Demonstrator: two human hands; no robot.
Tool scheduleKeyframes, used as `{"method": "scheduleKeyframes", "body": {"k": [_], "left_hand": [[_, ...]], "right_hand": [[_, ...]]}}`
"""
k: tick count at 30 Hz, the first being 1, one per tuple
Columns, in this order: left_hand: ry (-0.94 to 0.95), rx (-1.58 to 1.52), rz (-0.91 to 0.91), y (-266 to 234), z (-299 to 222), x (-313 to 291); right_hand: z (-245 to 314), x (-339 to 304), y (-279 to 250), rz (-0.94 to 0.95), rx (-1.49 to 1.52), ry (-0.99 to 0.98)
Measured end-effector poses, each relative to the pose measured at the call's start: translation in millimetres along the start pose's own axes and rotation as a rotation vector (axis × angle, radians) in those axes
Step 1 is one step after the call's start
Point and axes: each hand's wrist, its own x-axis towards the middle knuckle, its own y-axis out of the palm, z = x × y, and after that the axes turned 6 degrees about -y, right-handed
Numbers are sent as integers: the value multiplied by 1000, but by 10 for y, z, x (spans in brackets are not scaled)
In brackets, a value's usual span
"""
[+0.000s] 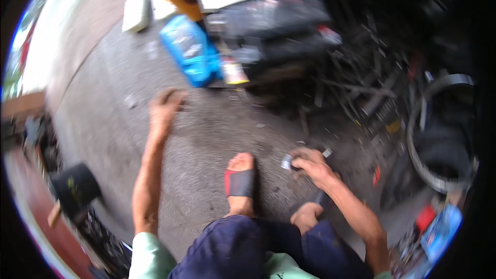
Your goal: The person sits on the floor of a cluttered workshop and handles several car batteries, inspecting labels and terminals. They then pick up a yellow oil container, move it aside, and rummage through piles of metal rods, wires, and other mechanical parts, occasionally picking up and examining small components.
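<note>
Grey floor (113, 98) | right grip (310, 165) holds | small bluish-white piece (286, 162), outline blurred

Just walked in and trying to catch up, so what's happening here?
A person is low over a grimy floor. Their right hand seems to grip a small pale object, too blurred to identify. Their left hand is out over the floor, short of a blue package, and looks empty, though it is blurred too. Jumbled metal scrap lies to the right, and a black bucket is at the left.
</note>
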Motion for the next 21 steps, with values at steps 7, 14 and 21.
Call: {"method": "scheduleKeyframes", "body": {"k": [7, 14, 21], "left_hand": [[295, 989, -550, -2823, 1686, 1203], [-63, 1001, -566, -1451, 1665, 1193], [20, 800, -695, -1896, 1974, 1286]], "right_hand": [[-357, -26, 22, 107, 64, 98], [-787, -396, -14, -60, 45, 91], [-760, -322, -293, -158, 15, -18]]}}
